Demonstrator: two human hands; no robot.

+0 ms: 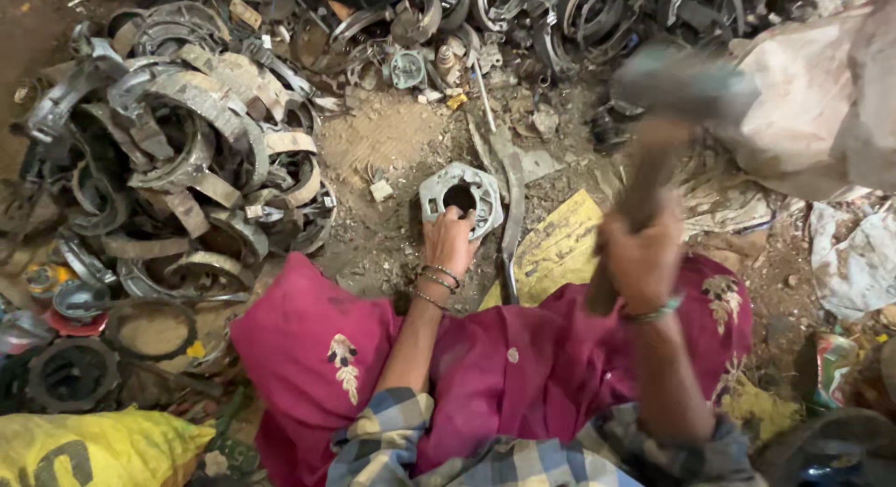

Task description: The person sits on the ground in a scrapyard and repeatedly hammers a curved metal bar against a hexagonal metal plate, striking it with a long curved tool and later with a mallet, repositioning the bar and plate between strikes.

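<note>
A round grey metal part (464, 194) with a dark centre hole lies on the dirt ground in front of me. My left hand (450, 239) rests on its near edge and steadies it; bangles circle that wrist. My right hand (642, 254) grips the wooden handle of a hammer (686, 85), raised and blurred, with its metal head up and to the right of the part. A long flat metal bar (511, 216) lies right beside the part. My knees are covered in magenta cloth (308, 347).
A big heap of curved metal brake shoes and rings (177, 160) fills the left. More scrap parts (523, 20) line the far side. A pale sack (821, 95) sits at right, a yellow sack (93, 450) at bottom left, yellow paper (555, 249) under the bar.
</note>
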